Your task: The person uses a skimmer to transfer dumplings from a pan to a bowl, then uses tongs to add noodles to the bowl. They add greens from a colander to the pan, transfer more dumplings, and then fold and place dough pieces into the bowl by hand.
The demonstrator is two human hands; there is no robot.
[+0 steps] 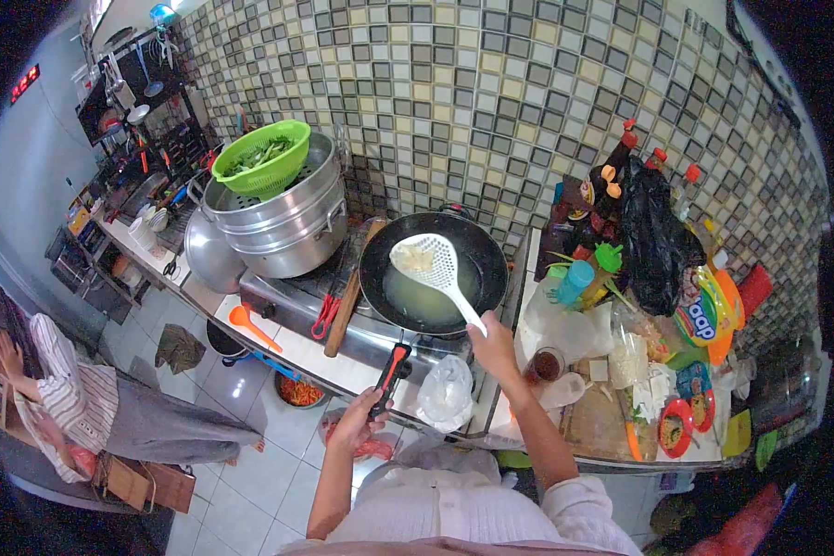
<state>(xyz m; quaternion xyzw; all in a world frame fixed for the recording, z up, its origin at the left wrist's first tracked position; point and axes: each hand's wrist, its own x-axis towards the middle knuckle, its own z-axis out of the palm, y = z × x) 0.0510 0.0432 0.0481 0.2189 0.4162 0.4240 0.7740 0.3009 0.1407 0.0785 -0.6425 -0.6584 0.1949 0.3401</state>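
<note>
A dark wok (394,301) with cloudy liquid in it sits on the stove. My right hand (496,348) is closed round the handle of a white slotted skimmer (445,278). The skimmer's bowl is over the wok and holds some pale food pieces (415,257). Lower down, my left hand (360,422) grips the wok's black and red handle (392,375) in front of the stove. A clear plastic bag (446,394) with something white in it rests on the counter edge between my two hands.
Left of the wok stand a large metal steamer (287,222) with a green basket (261,159), a wooden-handled tool (343,320) and an orange spoon (253,327). A glass of dark drink (544,366), bottles and bags crowd the right counter. Another person (83,398) sits at left.
</note>
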